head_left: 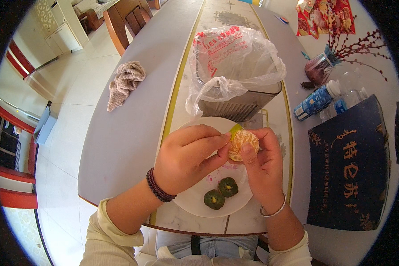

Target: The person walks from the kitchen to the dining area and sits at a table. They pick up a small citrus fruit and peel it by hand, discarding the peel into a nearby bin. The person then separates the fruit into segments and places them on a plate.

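Observation:
A mostly peeled mandarin orange (242, 146), with white pith on its segments, is held in my right hand (264, 159), the thumb across its near side. The fingertips of my left hand (193, 153) pinch a piece of green-yellow peel (235, 129) at the fruit's left edge. Both hands are above a white plate (199, 212). On the plate lie two dark green kiwi halves (221, 193), cut faces up, and pinkish-red stains show beside them. Whether more peel clings to the back of the orange is hidden by my fingers.
Beyond the plate stands a grey bin (236, 108) lined with a translucent plastic bag (219, 88). A crumpled cloth (126, 83) lies left. To the right are a dark blue box (349, 166), a blue bottle (316, 101) and a vase (319, 66) with branches.

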Available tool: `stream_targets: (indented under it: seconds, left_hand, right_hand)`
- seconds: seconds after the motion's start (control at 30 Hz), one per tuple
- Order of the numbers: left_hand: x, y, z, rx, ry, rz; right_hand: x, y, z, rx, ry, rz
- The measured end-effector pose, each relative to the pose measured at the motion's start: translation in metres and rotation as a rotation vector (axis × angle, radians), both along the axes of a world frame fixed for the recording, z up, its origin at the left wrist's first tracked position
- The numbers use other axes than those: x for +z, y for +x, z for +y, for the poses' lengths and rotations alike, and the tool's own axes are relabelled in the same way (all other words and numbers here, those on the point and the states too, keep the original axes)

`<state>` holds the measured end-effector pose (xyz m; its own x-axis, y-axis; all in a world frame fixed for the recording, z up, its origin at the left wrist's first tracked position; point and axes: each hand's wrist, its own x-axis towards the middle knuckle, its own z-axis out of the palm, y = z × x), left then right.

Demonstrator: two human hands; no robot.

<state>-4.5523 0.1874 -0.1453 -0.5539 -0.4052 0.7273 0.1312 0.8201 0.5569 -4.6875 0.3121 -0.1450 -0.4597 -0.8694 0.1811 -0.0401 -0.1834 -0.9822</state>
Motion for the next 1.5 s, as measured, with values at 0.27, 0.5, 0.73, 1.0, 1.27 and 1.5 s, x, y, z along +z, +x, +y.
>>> stream_targets:
  seconds: [0.27, 0.5, 0.73, 1.0, 1.27, 1.5]
  left_hand:
    - [-0.001, 0.001, 0.001, -0.004, 0.081, -0.047]
    - [-0.002, 0.003, 0.000, 0.010, 0.417, 0.011]
    - [-0.008, -0.001, -0.016, 0.136, 0.637, 0.147]
    - [0.003, 0.000, 0.004, 0.079, 0.250, 0.038]
    - [0.009, 0.002, 0.009, -0.003, 0.311, -0.026]
    - [0.006, 0.003, 0.004, -0.027, 0.317, -0.089]
  right_hand:
    - [-0.005, -0.002, 0.001, -0.007, -0.031, 0.126]
    - [0.000, 0.001, 0.000, 0.061, -0.033, 0.025]
    - [0.009, -0.002, 0.007, 0.167, 0.005, -0.229]
    - [0.008, -0.002, 0.003, 0.078, 0.056, -0.282]
    - [0.003, 0.002, 0.002, 0.021, 0.009, -0.080]
    - [-0.003, -0.002, 0.000, -0.010, -0.029, 0.068]
